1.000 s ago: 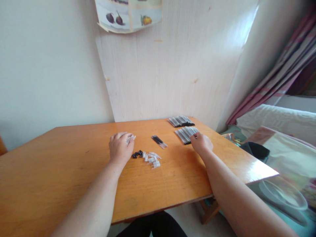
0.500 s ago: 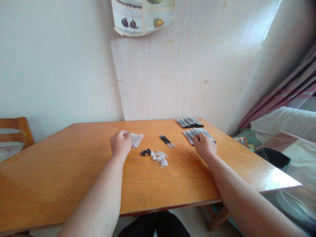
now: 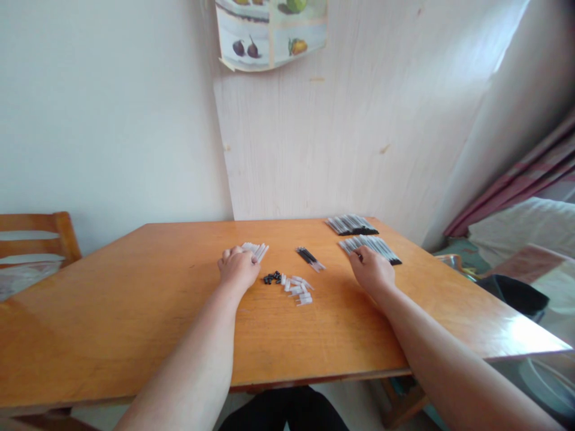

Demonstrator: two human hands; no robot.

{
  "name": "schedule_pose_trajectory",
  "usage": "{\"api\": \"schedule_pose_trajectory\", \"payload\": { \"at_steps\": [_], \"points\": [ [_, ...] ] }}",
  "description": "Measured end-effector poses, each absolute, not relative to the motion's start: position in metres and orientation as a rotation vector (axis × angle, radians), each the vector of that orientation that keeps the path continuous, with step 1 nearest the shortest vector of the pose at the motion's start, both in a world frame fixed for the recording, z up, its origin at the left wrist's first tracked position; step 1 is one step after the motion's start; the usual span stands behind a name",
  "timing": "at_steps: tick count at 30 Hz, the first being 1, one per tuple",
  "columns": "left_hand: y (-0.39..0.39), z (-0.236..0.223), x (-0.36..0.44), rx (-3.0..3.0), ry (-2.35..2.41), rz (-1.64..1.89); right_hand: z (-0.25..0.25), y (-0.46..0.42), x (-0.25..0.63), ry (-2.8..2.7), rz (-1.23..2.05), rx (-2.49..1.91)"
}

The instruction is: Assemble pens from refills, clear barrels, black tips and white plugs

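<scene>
My left hand [image 3: 239, 267] lies palm down at the near left side of a row of white tubes [image 3: 260, 251], covering some of them. Its fingers are bent; whatever is under them is hidden. My right hand [image 3: 372, 267] is closed at the near left edge of a row of clear pens with black ends [image 3: 375, 244]. What its fingertips hold, if anything, cannot be made out. Between the hands lie several thin black sticks with pale tips [image 3: 307, 255], a small heap of black caps [image 3: 272, 278] and scattered white pointed pieces [image 3: 298, 287].
Another row of pens [image 3: 351, 225] lies at the back right of the wooden table [image 3: 179, 335], near the wall. A chair [image 3: 65, 236] stands at the left. Beyond the right edge is a dark bin-like container [image 3: 514, 293]. A fruit poster [image 3: 272, 36] hangs on the wall.
My left hand has moved right and slightly nearer, over the white tubes. My right hand has shifted slightly left relative to the pens. The whole view has shifted a little.
</scene>
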State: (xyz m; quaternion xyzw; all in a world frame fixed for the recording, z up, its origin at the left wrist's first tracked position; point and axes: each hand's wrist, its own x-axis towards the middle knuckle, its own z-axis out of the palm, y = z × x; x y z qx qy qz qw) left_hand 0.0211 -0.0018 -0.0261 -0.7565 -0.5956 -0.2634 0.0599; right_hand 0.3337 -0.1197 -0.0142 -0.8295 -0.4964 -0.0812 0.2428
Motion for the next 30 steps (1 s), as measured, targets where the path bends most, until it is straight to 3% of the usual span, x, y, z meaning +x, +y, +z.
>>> {"api": "schedule_pose_trajectory", "payload": {
  "at_steps": [21, 30],
  "points": [
    [-0.011, -0.013, 0.030, -2.239, -1.837, -0.624, -0.021, -0.116, 0.337, -1.363, -0.296, -2.110],
    [-0.014, -0.011, 0.044, -2.808, -1.585, -1.295, -0.013, -0.114, 0.305, -1.765, -0.474, -1.741]
  ]
}}
